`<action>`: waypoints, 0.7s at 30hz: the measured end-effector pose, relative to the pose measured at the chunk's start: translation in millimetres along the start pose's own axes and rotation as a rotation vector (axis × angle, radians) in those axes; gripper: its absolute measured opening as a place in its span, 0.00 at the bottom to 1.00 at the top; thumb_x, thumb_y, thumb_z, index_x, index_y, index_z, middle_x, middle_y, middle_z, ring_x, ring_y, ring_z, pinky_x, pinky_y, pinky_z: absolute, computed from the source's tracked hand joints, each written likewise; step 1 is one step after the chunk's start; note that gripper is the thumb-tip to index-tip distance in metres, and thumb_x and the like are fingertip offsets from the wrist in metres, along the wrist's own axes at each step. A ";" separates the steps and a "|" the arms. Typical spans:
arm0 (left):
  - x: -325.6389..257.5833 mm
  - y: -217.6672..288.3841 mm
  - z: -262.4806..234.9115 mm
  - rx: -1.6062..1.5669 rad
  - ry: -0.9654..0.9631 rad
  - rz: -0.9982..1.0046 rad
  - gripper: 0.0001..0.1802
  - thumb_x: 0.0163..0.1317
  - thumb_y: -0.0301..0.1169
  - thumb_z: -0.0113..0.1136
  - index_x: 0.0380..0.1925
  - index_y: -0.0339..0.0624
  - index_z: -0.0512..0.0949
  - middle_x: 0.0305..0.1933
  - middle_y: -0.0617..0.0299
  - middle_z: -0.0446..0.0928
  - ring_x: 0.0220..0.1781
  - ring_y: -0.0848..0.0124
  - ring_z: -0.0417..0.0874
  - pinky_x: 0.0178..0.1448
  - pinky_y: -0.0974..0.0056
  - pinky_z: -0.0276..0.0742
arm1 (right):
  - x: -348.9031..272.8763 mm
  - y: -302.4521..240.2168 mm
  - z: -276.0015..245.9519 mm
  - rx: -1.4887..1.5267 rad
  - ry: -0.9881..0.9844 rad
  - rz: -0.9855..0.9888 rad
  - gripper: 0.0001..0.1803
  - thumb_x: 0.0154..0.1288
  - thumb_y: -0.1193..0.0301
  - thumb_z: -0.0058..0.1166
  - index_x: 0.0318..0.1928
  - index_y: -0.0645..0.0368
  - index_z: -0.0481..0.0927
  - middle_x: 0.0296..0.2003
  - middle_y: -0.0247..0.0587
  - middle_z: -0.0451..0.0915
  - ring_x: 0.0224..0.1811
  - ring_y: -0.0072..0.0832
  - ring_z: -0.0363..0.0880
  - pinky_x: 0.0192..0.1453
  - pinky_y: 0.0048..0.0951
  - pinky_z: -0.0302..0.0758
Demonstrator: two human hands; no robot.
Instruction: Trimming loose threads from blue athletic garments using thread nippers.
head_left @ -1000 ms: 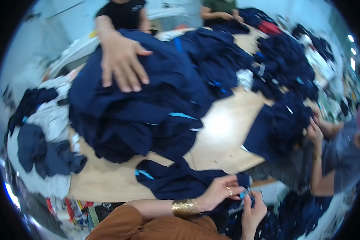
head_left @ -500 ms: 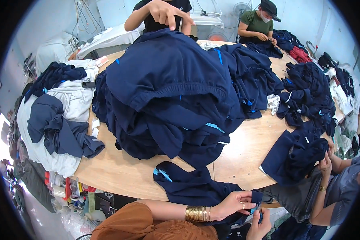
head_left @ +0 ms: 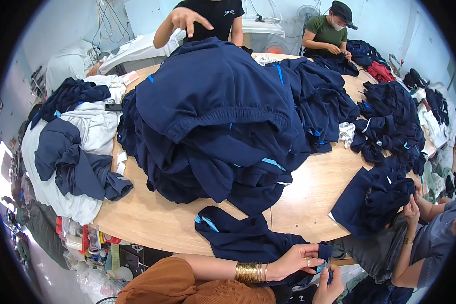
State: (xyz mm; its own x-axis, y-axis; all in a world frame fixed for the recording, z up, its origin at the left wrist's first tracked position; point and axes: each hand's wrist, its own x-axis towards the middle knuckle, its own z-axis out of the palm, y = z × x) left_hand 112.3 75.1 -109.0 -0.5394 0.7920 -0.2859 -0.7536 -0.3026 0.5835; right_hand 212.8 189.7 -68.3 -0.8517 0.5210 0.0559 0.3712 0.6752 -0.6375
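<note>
A navy garment [head_left: 248, 235] with light-blue trim lies over the near table edge and runs to my hands. My left hand [head_left: 291, 262], with gold bangles at the wrist, pinches its far right end between thumb and fingers. Just below and to the right, my right hand [head_left: 329, 289] is closed at the light-blue edge of the same piece. Its fingers are partly hidden, so any small tool in them cannot be made out.
A tall heap of navy garments [head_left: 213, 91] fills the table [head_left: 157, 220] ahead. Grey and white clothes [head_left: 81, 162] lie at left. More navy clothes [head_left: 390, 121] lie at right. Three co-workers surround the table; one at right handles a navy garment [head_left: 372, 197].
Across the heap, the co-worker's hand has lifted off the cloth and moved left. My own hands stay almost in place on the garment.
</note>
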 end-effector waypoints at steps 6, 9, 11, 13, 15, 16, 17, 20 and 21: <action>1.5 0.7 -0.2 0.003 -0.004 0.003 0.07 0.59 0.29 0.58 0.33 0.40 0.71 0.30 0.70 0.71 0.38 0.82 0.76 0.40 0.74 0.79 | 1.5 1.5 0.9 -0.011 0.007 -0.027 0.11 0.64 0.65 0.52 0.41 0.59 0.76 0.32 0.43 0.78 0.32 0.32 0.77 0.38 0.28 0.73; 0.7 2.0 -1.5 -0.007 0.006 0.013 0.07 0.59 0.29 0.58 0.35 0.40 0.72 0.30 0.70 0.71 0.37 0.83 0.76 0.40 0.74 0.79 | 3.6 -6.0 -1.1 -0.029 -0.014 -0.013 0.11 0.63 0.65 0.53 0.41 0.59 0.76 0.30 0.42 0.77 0.29 0.30 0.75 0.37 0.27 0.72; 1.2 3.6 -5.8 0.007 0.016 0.034 0.09 0.60 0.29 0.58 0.39 0.40 0.73 0.32 0.70 0.73 0.38 0.82 0.76 0.40 0.75 0.78 | 4.3 -2.3 -0.2 -0.052 -0.043 0.014 0.11 0.62 0.66 0.54 0.41 0.58 0.76 0.29 0.41 0.77 0.28 0.29 0.74 0.36 0.27 0.72; 8.6 5.8 -24.5 0.041 0.035 0.073 0.10 0.61 0.31 0.57 0.42 0.42 0.74 0.37 0.70 0.75 0.39 0.83 0.76 0.41 0.75 0.77 | 6.3 17.7 8.1 0.019 0.017 0.015 0.12 0.60 0.67 0.56 0.42 0.58 0.75 0.28 0.38 0.75 0.27 0.27 0.71 0.35 0.25 0.70; 12.0 16.8 -46.6 0.014 0.146 0.092 0.09 0.62 0.30 0.56 0.42 0.43 0.74 0.38 0.70 0.75 0.40 0.83 0.76 0.44 0.75 0.76 | 10.4 10.9 7.2 0.058 0.022 -0.008 0.12 0.59 0.68 0.57 0.42 0.58 0.75 0.28 0.37 0.75 0.28 0.26 0.71 0.35 0.25 0.70; 17.0 19.1 -58.1 0.018 0.177 0.090 0.09 0.61 0.29 0.55 0.42 0.43 0.74 0.38 0.70 0.75 0.40 0.82 0.76 0.44 0.75 0.76 | 12.0 9.4 7.2 0.091 0.030 -0.024 0.13 0.58 0.69 0.58 0.42 0.58 0.74 0.28 0.36 0.75 0.28 0.25 0.70 0.35 0.25 0.70; 17.6 21.7 -68.3 0.071 0.166 0.082 0.09 0.62 0.29 0.55 0.42 0.42 0.74 0.37 0.70 0.75 0.40 0.82 0.76 0.45 0.74 0.76 | 13.4 8.7 10.0 0.097 0.036 -0.028 0.13 0.58 0.69 0.58 0.42 0.58 0.74 0.28 0.36 0.75 0.28 0.25 0.70 0.35 0.25 0.70; 16.3 23.8 -89.9 0.135 0.145 0.056 0.08 0.62 0.28 0.54 0.41 0.41 0.73 0.38 0.69 0.75 0.41 0.80 0.77 0.48 0.72 0.76 | 17.2 5.6 19.3 0.002 -0.124 -0.057 0.13 0.57 0.71 0.59 0.41 0.59 0.74 0.28 0.38 0.74 0.28 0.24 0.69 0.35 0.24 0.70; 15.3 23.9 -94.6 0.119 0.160 0.052 0.09 0.62 0.28 0.54 0.42 0.41 0.73 0.38 0.68 0.75 0.41 0.80 0.77 0.49 0.71 0.75 | 16.4 2.4 23.4 0.034 -0.125 -0.075 0.12 0.57 0.71 0.59 0.41 0.59 0.74 0.29 0.39 0.74 0.29 0.24 0.70 0.35 0.25 0.70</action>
State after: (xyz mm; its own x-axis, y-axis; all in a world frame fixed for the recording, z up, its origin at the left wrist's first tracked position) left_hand 50.5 29.8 -171.4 -0.6366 0.6796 -0.3646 -0.6783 -0.2685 0.6840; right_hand 191.1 187.6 -86.9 -0.9169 0.3989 0.0099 0.2933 0.6907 -0.6610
